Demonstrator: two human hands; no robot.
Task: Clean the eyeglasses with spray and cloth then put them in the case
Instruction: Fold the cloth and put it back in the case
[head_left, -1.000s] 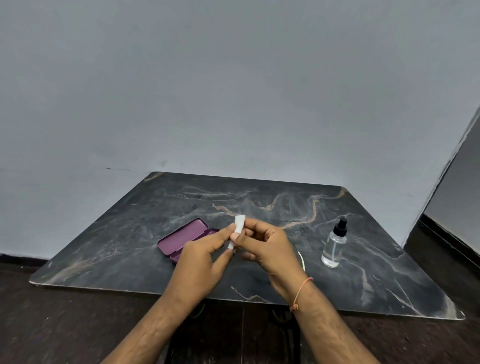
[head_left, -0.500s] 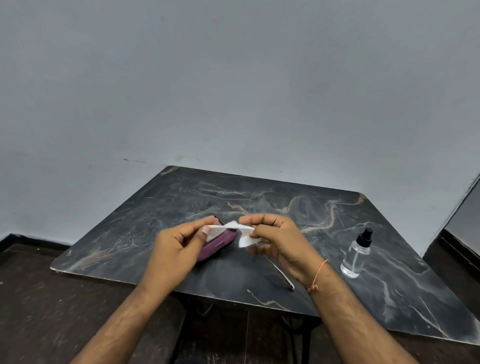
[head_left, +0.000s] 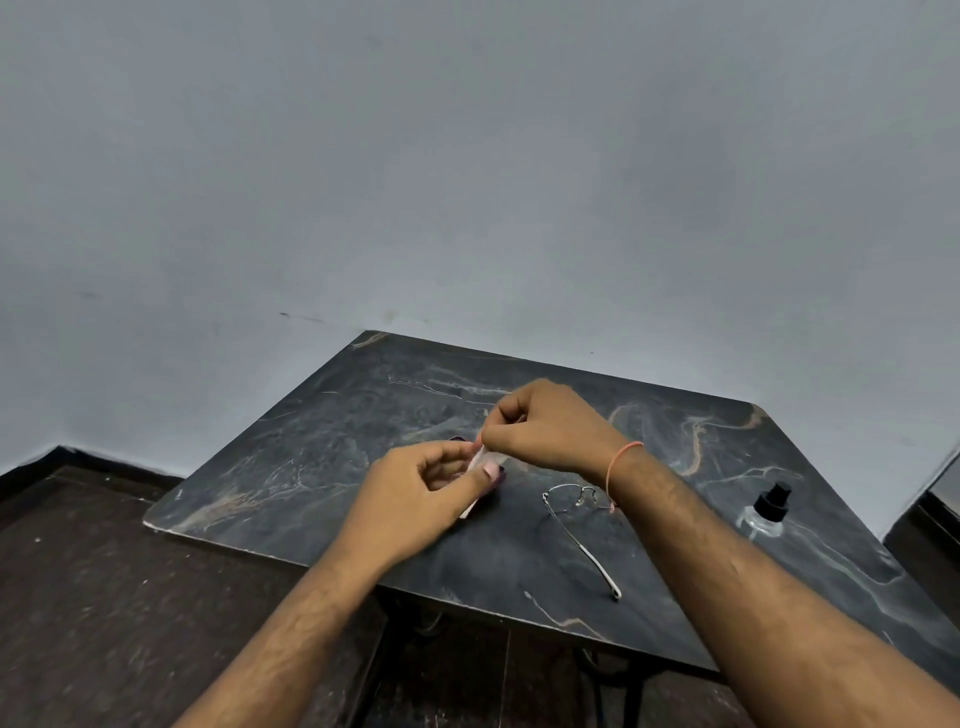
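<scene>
A dark marbled surface (head_left: 322, 467) carries everything. Above its middle, the left hand (head_left: 415, 499) and right hand (head_left: 545, 426) now pinch the white cloth (head_left: 480, 460), unfolded since a second ago, ready for wiping. Right of the cloth lie the eyeglasses (head_left: 576, 499); farther right, the spray bottle (head_left: 763, 512).

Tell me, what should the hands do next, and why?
Probably finish opening out the cloth, which both the left hand and the right hand pinch, still partly folded. The glasses lie untouched on the table and the spray bottle stands off to the right, so a flat cloth should come first.
</scene>
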